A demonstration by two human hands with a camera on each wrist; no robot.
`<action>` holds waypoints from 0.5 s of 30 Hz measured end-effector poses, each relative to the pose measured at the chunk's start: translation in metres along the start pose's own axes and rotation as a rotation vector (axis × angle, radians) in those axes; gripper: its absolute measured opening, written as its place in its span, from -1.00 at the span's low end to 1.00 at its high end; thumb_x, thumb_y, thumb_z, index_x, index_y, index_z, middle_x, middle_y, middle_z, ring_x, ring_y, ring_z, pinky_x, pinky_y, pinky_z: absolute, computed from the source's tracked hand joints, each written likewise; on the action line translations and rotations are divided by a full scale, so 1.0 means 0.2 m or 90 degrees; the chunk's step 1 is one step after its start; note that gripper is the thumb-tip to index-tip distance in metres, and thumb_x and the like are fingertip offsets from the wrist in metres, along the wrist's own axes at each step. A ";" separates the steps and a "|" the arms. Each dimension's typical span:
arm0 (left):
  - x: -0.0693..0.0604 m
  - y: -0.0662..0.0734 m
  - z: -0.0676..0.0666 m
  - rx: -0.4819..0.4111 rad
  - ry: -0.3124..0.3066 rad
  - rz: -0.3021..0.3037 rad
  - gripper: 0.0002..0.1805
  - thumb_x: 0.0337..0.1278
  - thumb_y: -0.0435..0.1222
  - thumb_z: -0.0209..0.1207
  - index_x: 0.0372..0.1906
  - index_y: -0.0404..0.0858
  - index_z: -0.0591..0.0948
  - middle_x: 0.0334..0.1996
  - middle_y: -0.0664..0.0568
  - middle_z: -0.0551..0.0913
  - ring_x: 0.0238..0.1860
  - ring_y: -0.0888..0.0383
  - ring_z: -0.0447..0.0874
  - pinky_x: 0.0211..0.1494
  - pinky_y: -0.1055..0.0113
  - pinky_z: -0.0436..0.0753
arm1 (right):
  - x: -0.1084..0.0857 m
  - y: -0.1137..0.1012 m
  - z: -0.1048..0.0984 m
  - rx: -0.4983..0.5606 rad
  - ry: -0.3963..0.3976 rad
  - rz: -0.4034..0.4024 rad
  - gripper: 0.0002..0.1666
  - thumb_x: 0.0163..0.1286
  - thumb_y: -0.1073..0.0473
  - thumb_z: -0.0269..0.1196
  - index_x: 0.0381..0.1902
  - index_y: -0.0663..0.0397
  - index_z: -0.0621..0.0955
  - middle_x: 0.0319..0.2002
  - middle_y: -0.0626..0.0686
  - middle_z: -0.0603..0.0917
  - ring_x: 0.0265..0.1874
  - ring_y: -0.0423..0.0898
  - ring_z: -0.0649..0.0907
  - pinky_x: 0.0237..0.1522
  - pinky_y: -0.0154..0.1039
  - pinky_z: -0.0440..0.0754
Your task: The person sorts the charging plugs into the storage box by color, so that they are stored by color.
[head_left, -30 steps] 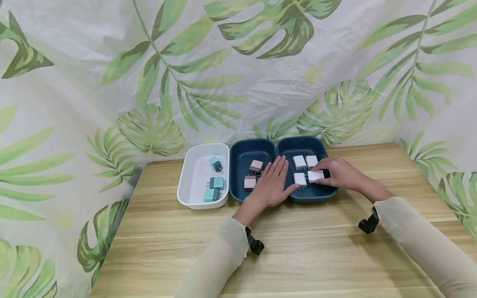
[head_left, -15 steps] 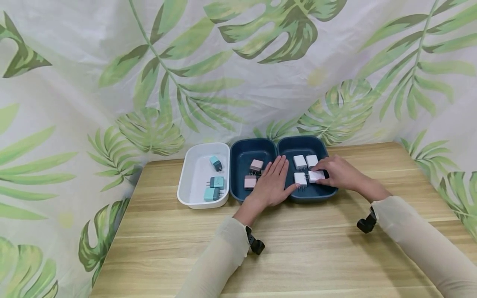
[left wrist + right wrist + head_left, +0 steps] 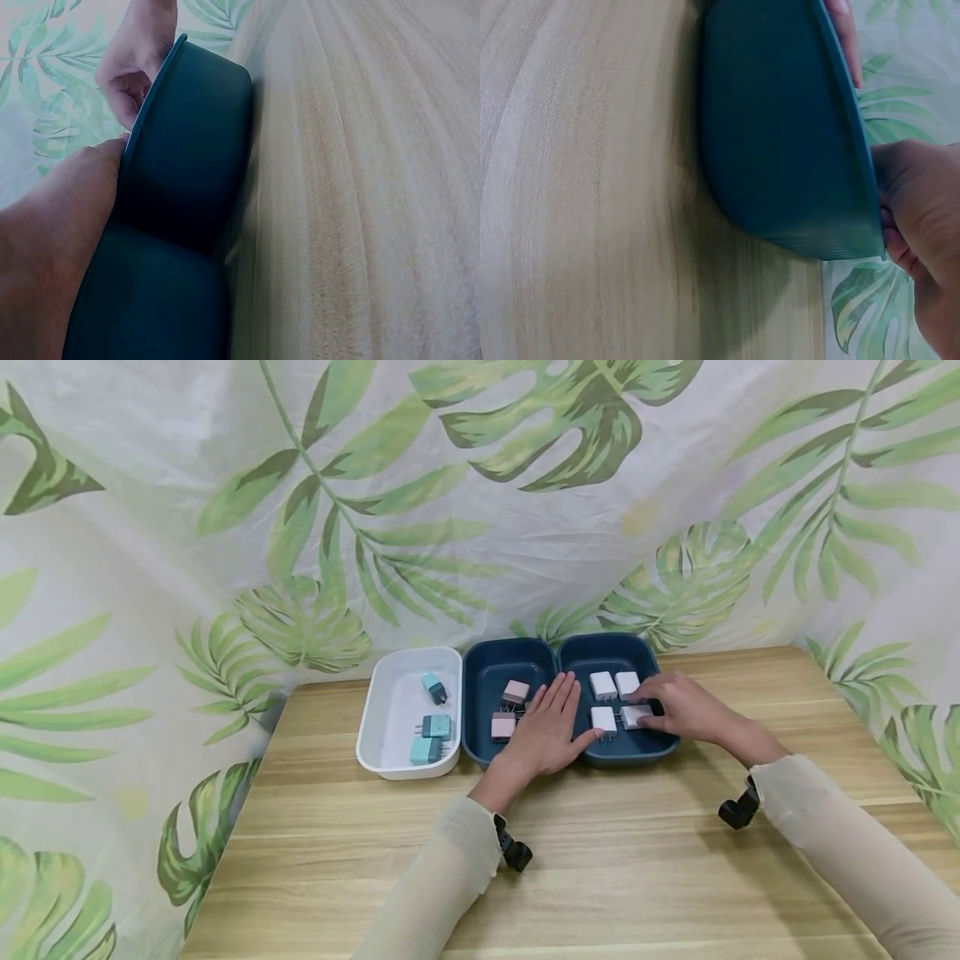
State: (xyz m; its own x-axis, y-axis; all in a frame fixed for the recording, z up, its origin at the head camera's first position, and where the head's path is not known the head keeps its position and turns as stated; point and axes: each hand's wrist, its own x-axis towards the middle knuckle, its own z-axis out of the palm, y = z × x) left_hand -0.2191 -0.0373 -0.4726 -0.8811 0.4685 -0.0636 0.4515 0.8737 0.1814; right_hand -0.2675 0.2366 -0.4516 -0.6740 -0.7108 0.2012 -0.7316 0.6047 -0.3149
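Observation:
My left hand (image 3: pixel 546 727) lies with straight fingers over the adjoining rims of two dark blue bins, its thumb pointing right. In the right dark blue bin (image 3: pixel 607 647), my right hand (image 3: pixel 686 710) pinches a white plug-in charger (image 3: pixel 633 717) between thumb and fingers. Beside it in that bin are three more white chargers, such as the near-left charger (image 3: pixel 603 720), with metal prongs showing. Pink chargers (image 3: pixel 503 727) sit in the middle dark blue bin (image 3: pixel 506 653), partly hidden by my left hand. Both wrist views show mostly bin walls, and the held charger is hidden there.
A white bin (image 3: pixel 390 693) at the left of the row holds three teal chargers (image 3: pixel 436 727). All three bins stand at the back of a wooden table (image 3: pixel 600 877), against a leaf-patterned cloth (image 3: pixel 525 543).
The white charger in my right hand has turned slightly and looks greyer on top. My left hand has stayed on the rims.

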 end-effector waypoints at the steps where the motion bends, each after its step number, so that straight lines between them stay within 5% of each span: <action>1: 0.00 0.00 0.00 -0.001 -0.001 0.000 0.00 0.57 0.39 -0.31 0.75 -0.20 -0.11 0.76 0.01 -0.29 0.73 0.13 -0.44 0.75 0.13 -0.24 | 0.00 0.00 0.00 0.003 0.002 0.005 -0.60 0.19 0.31 0.59 -0.01 0.33 0.80 -0.06 0.26 0.81 -0.05 0.16 0.79 0.01 0.15 0.76; 15: -0.02 -0.01 -0.02 0.010 0.004 0.013 -0.03 0.59 0.36 -0.29 0.75 -0.21 -0.04 0.76 -0.02 -0.17 0.74 0.12 -0.38 0.75 0.15 -0.26 | -0.06 -0.03 -0.07 0.014 0.068 0.025 -0.66 0.32 0.31 0.50 0.03 0.33 0.77 -0.02 0.28 0.80 0.00 0.23 0.78 0.03 0.21 0.74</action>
State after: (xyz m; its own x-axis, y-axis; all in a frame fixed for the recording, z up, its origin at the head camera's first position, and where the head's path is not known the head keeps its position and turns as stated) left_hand -0.2180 -0.0414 -0.4698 -0.8726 0.4854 -0.0546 0.4713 0.8660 0.1669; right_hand -0.2562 0.2454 -0.4390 -0.7104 -0.6436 0.2848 -0.7024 0.6229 -0.3444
